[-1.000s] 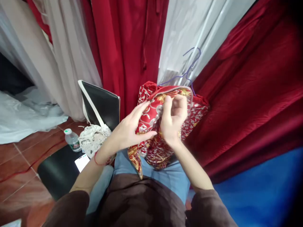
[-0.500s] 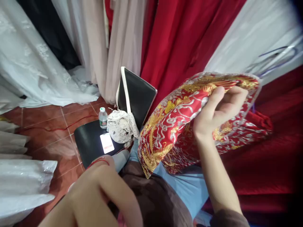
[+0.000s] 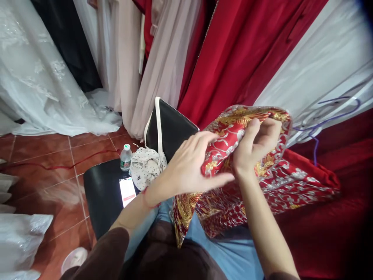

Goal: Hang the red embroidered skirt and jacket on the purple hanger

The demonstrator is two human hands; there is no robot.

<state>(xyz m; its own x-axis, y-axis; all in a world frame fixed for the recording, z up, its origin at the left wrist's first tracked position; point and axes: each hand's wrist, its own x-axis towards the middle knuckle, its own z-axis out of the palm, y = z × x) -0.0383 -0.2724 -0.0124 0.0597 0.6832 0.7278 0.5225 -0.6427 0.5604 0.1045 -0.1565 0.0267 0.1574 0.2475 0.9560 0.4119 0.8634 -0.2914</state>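
A red garment (image 3: 274, 194) with gold and silver embroidery drapes over my lap and to the right. My right hand (image 3: 256, 146) is closed, thumb against curled fingers, gripping the upper part of the embroidered cloth. Just left of it is my left hand (image 3: 190, 163), thumb and fingers apart, reaching across the front of the cloth. Its fingertips lie at or on the fabric; whether they press it I cannot tell. A red string circles my left wrist.
On a black chair (image 3: 97, 198) at my left are a water bottle (image 3: 126, 157), a lit phone (image 3: 127, 191) and a speckled white cloth bag (image 3: 147, 167). White, pink and red gowns (image 3: 230, 58) hang around. A purple hanger (image 3: 335, 120) is at right.
My left hand has moved up and right from low in front of me to the embroidered cloth. My right hand keeps its grip, shifted slightly down and left in view.
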